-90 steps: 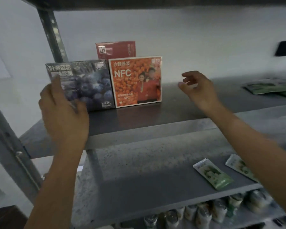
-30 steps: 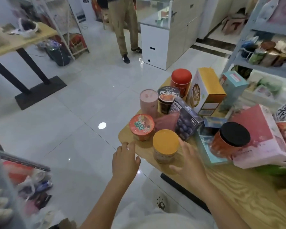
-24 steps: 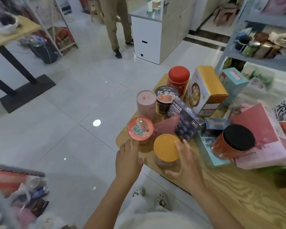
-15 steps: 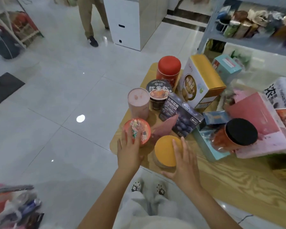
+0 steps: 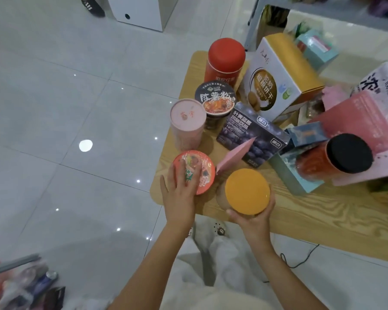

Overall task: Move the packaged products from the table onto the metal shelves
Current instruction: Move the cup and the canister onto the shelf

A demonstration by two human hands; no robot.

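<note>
Just inside the near corner of the table (image 5: 323, 215), the left hand (image 5: 179, 195) lies on the red-lidded noodle cup (image 5: 206, 175), fingers fairly straight across its lid. Whether the thumb hooks the rim I can't make out. Beside it, the right hand (image 5: 253, 220) is wrapped around the orange-lidded jar (image 5: 246, 191).

Orange-lidded jar (image 5: 246, 191), red-lidded cup (image 5: 205, 173) just beside — upright
</note>
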